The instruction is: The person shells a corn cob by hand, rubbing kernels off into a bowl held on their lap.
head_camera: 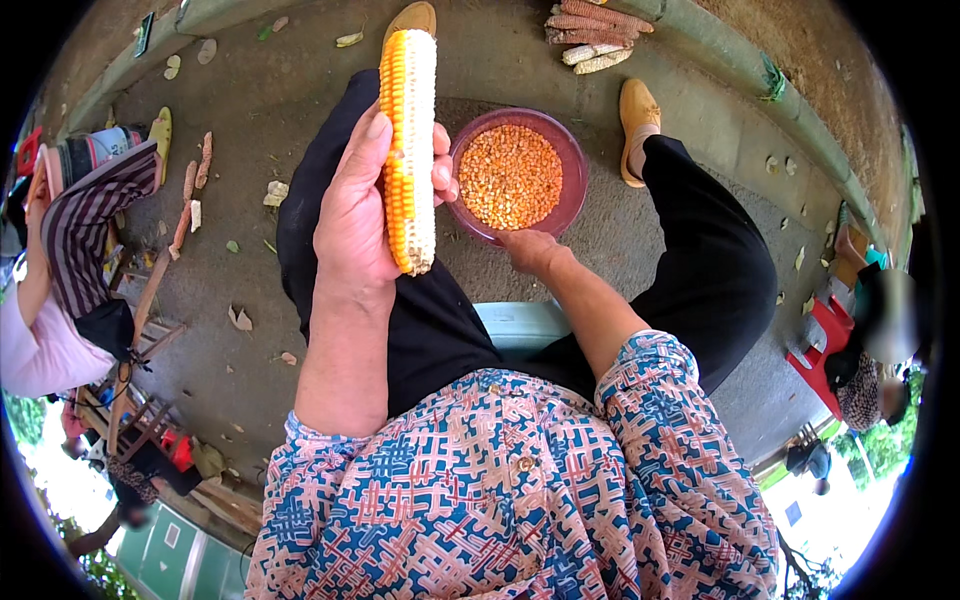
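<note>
My left hand (pixel 352 187) grips a corn cob (pixel 409 150) upright above my left thigh. Yellow kernels still cover the cob's left side, while its right side is stripped to pale, bare sockets. On the ground between my feet sits a purple plastic bowl (pixel 574 169) holding loose orange-yellow corn kernels (pixel 510 176). My right hand (pixel 534 250) grasps the bowl's near rim; its fingertips are hidden.
Stripped cobs (pixel 596 30) lie piled at the far right, by a concrete curb (pixel 750 86). Several more cobs (pixel 187 199) lie left, near a seated person in striped trousers (pixel 97 217). A pale blue stool (pixel 517 322) is beneath me. A red chair (pixel 825 349) stands right.
</note>
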Demonstrator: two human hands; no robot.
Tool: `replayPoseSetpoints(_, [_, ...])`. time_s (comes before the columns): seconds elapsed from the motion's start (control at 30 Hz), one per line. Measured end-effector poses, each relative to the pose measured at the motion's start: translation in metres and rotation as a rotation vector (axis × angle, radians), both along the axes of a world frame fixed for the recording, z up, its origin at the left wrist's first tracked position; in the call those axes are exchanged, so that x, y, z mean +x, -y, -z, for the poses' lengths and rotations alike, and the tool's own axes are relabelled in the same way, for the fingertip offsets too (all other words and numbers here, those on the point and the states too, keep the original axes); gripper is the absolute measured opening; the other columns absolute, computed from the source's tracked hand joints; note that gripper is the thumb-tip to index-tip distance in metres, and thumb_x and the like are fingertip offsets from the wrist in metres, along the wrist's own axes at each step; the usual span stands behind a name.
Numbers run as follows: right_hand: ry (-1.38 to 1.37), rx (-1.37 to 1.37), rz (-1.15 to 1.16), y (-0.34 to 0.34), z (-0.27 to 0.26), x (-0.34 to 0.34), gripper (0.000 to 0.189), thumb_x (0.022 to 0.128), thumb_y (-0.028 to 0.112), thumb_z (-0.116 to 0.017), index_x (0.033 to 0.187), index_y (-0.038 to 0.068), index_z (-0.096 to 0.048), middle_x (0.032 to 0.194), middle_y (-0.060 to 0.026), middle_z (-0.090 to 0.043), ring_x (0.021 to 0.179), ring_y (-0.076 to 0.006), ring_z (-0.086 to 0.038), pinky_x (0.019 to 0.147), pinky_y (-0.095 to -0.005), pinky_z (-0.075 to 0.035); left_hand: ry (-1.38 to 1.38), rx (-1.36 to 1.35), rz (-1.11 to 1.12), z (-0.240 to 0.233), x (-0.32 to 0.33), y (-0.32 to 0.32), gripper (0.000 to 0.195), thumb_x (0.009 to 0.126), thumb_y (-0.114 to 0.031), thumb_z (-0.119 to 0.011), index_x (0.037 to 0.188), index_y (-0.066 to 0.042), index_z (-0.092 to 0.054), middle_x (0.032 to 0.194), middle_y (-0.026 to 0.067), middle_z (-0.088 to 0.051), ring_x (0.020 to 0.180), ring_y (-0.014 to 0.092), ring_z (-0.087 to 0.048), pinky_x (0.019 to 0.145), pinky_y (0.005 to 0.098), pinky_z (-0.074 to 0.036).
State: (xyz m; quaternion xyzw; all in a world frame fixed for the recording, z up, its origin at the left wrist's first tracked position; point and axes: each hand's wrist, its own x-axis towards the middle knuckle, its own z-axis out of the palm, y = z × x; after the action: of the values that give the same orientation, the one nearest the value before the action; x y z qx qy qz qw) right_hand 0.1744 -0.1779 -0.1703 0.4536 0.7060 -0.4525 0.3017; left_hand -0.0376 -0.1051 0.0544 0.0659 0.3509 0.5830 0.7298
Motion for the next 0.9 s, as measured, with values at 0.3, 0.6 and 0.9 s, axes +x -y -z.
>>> replayPoseSetpoints(0.3, [-0.382,0.025,0.829,-0.073,-0.05,0.013,0.017,0.084,0.015,-0.056,0.073,0.004,-0.061,0.066,-0.0045,-0.059,0.054,-0.014,-0.056,0.046,-0.0305,-0.044,-0.198,0.031,0.028,0.016,0.009,0.01,0.03,0.094,-0.024,-0.05,0.116,-0.005,-0.049,0.088,0.0128,-0.062,0.067,0.018,-0.062,0.057,0.032,-0.054])
replayPoseSetpoints(0.6, [-1.042,-0.3,1.414,-0.023,-0.235,0.023,0.021,0.093,0.022,-0.049,0.087,0.003,-0.055,0.065,0.0012,-0.046,0.047,-0.0049,-0.036,0.038,-0.0183,-0.025,0.134,-0.145,0.194,0.024,0.037,0.093,0.041,0.096,-0.04,-0.041,0.11,-0.002,-0.052,0.085,0.0095,-0.063,0.065,0.017,-0.062,0.056,0.035,-0.054])
replayPoseSetpoints(0.9, [-1.087,-0.367,1.317,0.048,-0.256,0.0,0.021,0.091,0.023,-0.053,0.088,0.003,-0.059,0.066,0.0003,-0.05,0.045,-0.0045,-0.038,0.036,-0.0166,-0.025,0.036,-0.013,0.153,0.018,0.055,0.115,0.036,0.096,-0.035,-0.042,0.111,-0.004,-0.053,0.088,0.0097,-0.063,0.073,0.018,-0.063,0.063,0.0342,-0.054])
